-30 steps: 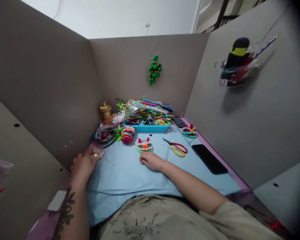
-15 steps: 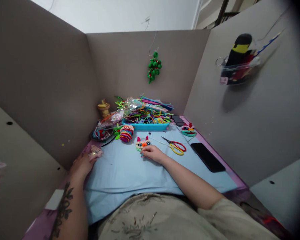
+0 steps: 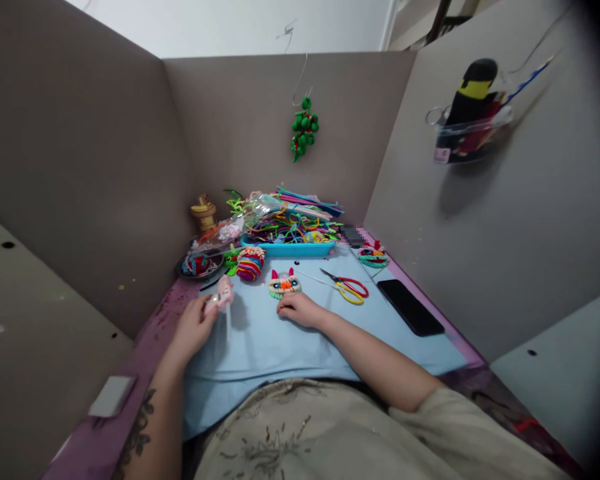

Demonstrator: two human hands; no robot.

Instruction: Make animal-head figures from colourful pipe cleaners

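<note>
My left hand (image 3: 197, 327) is closed around the grip of a small pink hot glue gun (image 3: 223, 293), held above the left side of the blue cloth (image 3: 250, 347). A pale, thin strip hangs below the gun. My right hand (image 3: 300, 310) rests on the cloth with its fingers curled together; anything between them is too small to make out. Just beyond those fingers lies a lion-like face made of fuzzy pipe cleaners (image 3: 284, 285), with pink ears and an orange nose, partly covered by the hand.
Red-and-yellow handled scissors (image 3: 350, 290) and a black phone (image 3: 410, 307) lie to the right. Behind stands a blue tray (image 3: 290, 250) heaped with pipe cleaners. A striped fuzzy bundle (image 3: 251, 264) and a dark bowl (image 3: 200, 267) are at left. Grey panels (image 3: 280, 133) enclose the table.
My left hand has lifted the glue gun from the left edge and brought it rightward over the cloth. My right hand stays beside the pipe cleaner face. The view has shifted slightly.
</note>
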